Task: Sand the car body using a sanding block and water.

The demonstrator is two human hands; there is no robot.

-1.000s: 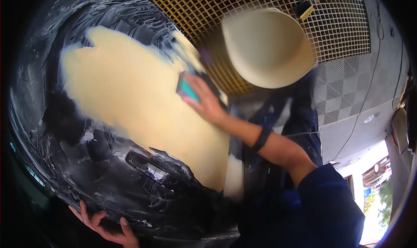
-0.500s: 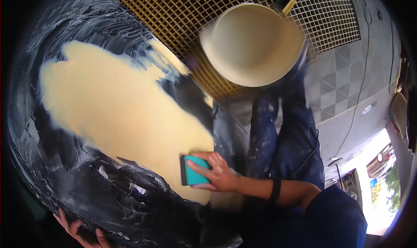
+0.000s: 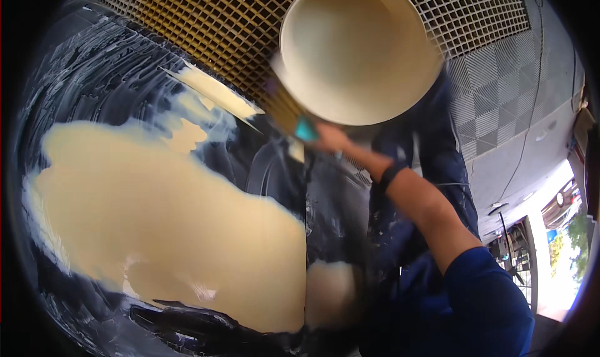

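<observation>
My right hand (image 3: 330,138) is blurred by motion and reaches forward past the panel's far edge, just below the pale round bucket (image 3: 356,51). A teal hand sanding block (image 3: 306,129) shows at its fingertips, partly smeared. To the left, the glossy black body panel (image 3: 87,63) carries streaky whitish wet smears. A large cream patch (image 3: 175,219) with a feathered outline covers much of its middle. Beyond a vertical seam lies a smaller cream patch (image 3: 331,294). My left hand is out of view.
Floor grating (image 3: 206,26) runs along the panel's far edge, with grey patterned tiles (image 3: 494,101) to the right. My dark trouser legs (image 3: 437,144) stand beside the panel. A cable (image 3: 531,113) trails over the floor. A bright opening (image 3: 556,263) lies far right.
My right hand has lifted off the cream patch with the sanding block and swung forward toward the bucket. My left hand has left the view. The whole view has shifted over the panel.
</observation>
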